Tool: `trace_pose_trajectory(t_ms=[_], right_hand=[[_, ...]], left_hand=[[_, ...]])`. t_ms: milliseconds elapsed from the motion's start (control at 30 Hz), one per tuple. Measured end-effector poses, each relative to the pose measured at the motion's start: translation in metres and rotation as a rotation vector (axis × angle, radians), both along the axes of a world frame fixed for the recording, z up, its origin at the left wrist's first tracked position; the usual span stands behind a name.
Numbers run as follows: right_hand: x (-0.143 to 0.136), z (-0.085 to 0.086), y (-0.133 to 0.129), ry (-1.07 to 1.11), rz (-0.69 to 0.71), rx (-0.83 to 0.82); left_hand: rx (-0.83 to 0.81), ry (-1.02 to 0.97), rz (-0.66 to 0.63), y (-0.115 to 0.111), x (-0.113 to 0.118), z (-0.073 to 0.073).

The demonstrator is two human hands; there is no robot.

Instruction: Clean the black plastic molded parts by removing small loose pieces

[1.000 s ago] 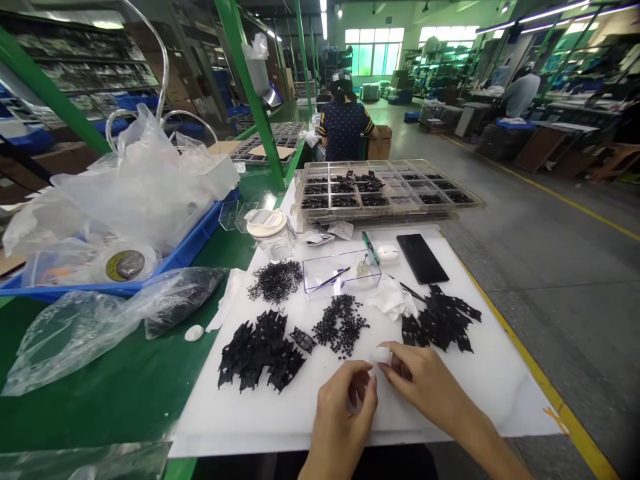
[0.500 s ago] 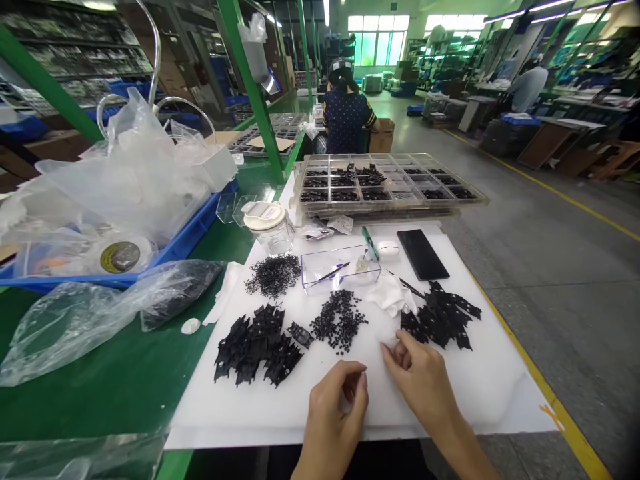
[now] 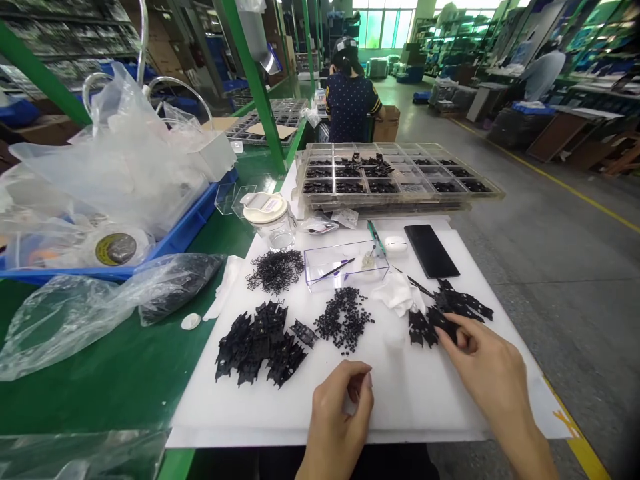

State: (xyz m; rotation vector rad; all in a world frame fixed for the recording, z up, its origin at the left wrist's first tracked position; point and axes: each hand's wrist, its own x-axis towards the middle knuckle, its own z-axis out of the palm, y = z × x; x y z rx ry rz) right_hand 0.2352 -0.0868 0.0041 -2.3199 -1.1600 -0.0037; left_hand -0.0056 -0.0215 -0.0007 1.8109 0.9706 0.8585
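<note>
My left hand (image 3: 343, 410) hovers over the front of the white foam sheet (image 3: 390, 400), thumb and fingertips curled together; whatever they may hold is hidden. At the right-hand pile of flat black plastic parts (image 3: 463, 303), my right hand (image 3: 487, 360) has its thumb and forefinger closed on a black plastic part at the near side. Small black pieces (image 3: 345, 323) lie scattered beyond my left hand. Left of them is another heap of black plastic parts (image 3: 255, 343), with a single part (image 3: 303, 333) beside it. Thin black clips (image 3: 275, 270) are heaped behind.
A clear box (image 3: 345, 267) with tweezers (image 3: 337, 268), a white cloth (image 3: 400, 292), a phone (image 3: 431, 251) and a lidded jar (image 3: 270, 220) stand farther back. Behind them is a compartment tray (image 3: 400, 200). Plastic bags fill a blue bin (image 3: 195, 220) at left. A person (image 3: 350, 100) sits ahead.
My right hand has moved right, from the bare foam beside the pile onto the black parts. My left hand keeps its curled pose in nearly the same place. The camera view has shifted slightly.
</note>
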Motion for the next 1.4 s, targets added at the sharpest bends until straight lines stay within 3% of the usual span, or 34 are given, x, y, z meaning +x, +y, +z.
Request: trace_pose_trajectory(t_ms=[233, 367, 500, 567, 633, 733, 800, 867, 967, 1167, 1400], right_hand=[[-0.013, 0.015, 0.006, 0.262, -0.135, 0.226], [-0.018, 0.024, 0.006, 0.350, -0.193, 0.489], [-0.021, 0.026, 0.000, 0.400, -0.164, 0.718], [-0.028, 0.031, -0.006, 0.427, -0.076, 0.775], [-0.040, 0.037, -0.012, 0.531, 0.099, 0.732], [-0.061, 0.044, -0.020, 0.807, 0.395, 0.412], [-0.073, 0.043, -0.023, 0.862, 0.483, 0.236], [-0.078, 0.040, -0.023, 0.846, 0.519, 0.138], [-0.076, 0.040, -0.018, 0.770, 0.540, 0.053], [-0.069, 0.065, -0.002, 0.607, 0.685, 0.015], [-0.071, 0.076, -0.001, 0.539, 0.607, -0.010]], left_hand=[[-0.011, -0.013, -0.009, -0.001, -0.001, -0.001], [-0.029, -0.035, -0.018, -0.002, 0.000, -0.002], [-0.039, -0.097, -0.045, -0.004, -0.004, -0.003], [-0.043, -0.143, -0.058, -0.005, -0.006, 0.000], [-0.053, -0.190, -0.078, -0.004, -0.009, 0.007], [-0.125, -0.258, -0.180, -0.001, -0.013, 0.026], [-0.226, -0.231, -0.289, 0.001, -0.015, 0.040], [-0.332, -0.164, -0.320, 0.004, -0.018, 0.049], [-0.391, -0.086, -0.274, 0.010, -0.023, 0.051], [-0.293, -0.046, -0.322, 0.018, -0.030, 0.046], [-0.146, -0.033, -0.310, 0.019, -0.033, 0.052]])
